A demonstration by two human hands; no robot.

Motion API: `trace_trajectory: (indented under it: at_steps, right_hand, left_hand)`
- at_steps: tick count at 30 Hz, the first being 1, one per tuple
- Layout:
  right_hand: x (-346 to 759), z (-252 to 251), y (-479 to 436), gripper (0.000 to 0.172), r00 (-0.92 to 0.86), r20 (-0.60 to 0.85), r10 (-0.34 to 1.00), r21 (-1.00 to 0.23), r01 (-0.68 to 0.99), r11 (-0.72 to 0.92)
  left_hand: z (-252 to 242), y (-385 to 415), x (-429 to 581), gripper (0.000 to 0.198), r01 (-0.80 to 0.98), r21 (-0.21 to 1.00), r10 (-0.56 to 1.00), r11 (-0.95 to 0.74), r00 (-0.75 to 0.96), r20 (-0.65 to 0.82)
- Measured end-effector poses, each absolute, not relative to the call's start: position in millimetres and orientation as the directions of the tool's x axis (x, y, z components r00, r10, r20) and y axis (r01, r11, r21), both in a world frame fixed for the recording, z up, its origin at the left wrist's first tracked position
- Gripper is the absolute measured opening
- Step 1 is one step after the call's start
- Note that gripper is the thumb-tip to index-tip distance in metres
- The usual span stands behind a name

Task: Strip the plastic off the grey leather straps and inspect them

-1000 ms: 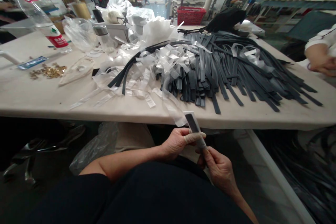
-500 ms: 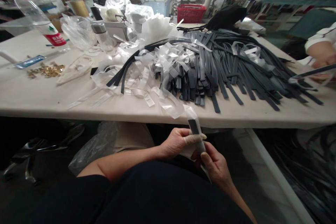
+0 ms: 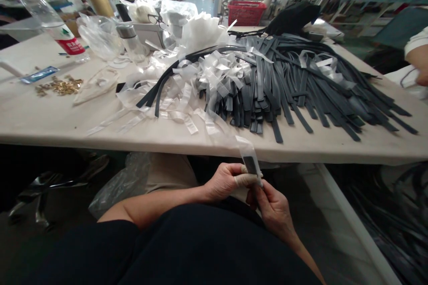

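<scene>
Just in front of the table's near edge, a dark grey strap (image 3: pixel 250 164) is held with its end pointing up and away. A whitish translucent film strip (image 3: pixel 245 144) lies along the strap's end and trails back onto the table. My left hand (image 3: pixel 223 182), with pale coverings on its fingers, pinches the strap from the left. Close against it, my right hand (image 3: pixel 276 207) grips the strap lower down, thumb on top. The rest of the strap is hidden under my hands. Beyond them lies a pile of dark grey straps (image 3: pixel 267 93).
Crumpled film strips (image 3: pixel 220 71) lie beside the strap pile. Left on the table are brass-coloured small parts (image 3: pixel 65 86), a blue packet (image 3: pixel 40 75), a plastic bottle (image 3: pixel 68 42) and a glass jar (image 3: pixel 132 44). Another person's arm (image 3: pixel 417 55) is at the right edge.
My right hand has shifted slightly up toward my left, and the two are closer together on the strap. At the right, the other person's hand has drawn back with a strap.
</scene>
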State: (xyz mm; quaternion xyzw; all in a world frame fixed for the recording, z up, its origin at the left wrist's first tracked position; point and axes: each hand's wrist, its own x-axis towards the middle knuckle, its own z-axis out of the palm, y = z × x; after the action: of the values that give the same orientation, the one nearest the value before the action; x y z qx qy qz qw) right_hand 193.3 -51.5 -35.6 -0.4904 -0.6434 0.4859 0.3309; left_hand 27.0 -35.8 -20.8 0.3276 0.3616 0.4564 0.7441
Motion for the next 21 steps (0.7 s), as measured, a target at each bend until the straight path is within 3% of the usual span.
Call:
trace_trajectory:
  at_steps: [6, 10, 13, 17, 21]
  right_hand:
    - [188, -35, -56, 0.039, -0.261, -0.113, 0.959, -0.952, 0.306, -0.029]
    - [187, -36, -53, 0.043, -0.278, -0.052, 0.959, -0.939, 0.341, 0.048]
    - [189, -38, -50, 0.046, -0.300, -0.012, 0.954, -0.924, 0.367, 0.104]
    - [192, -43, -51, 0.041, -0.298, -0.023, 0.954, -0.924, 0.371, 0.093]
    - [193, -49, -53, 0.039, -0.304, -0.061, 0.951, -0.931, 0.361, 0.056]
  left_hand:
    - [-18, -29, 19, 0.041, -0.484, 0.838, 0.966, 0.251, 0.174, -0.189]
    - [-25, -36, 24, 0.046, -0.467, 0.802, 0.917, 0.372, 0.320, -0.238]
    - [-27, -39, 26, 0.049, -0.471, 0.798, 0.913, 0.376, 0.334, -0.234]
    - [-20, -34, 21, 0.049, -0.520, 0.808, 0.957, 0.278, 0.225, -0.184]
    - [-16, -28, 14, 0.037, -0.514, 0.833, 0.978, 0.205, 0.132, -0.159]
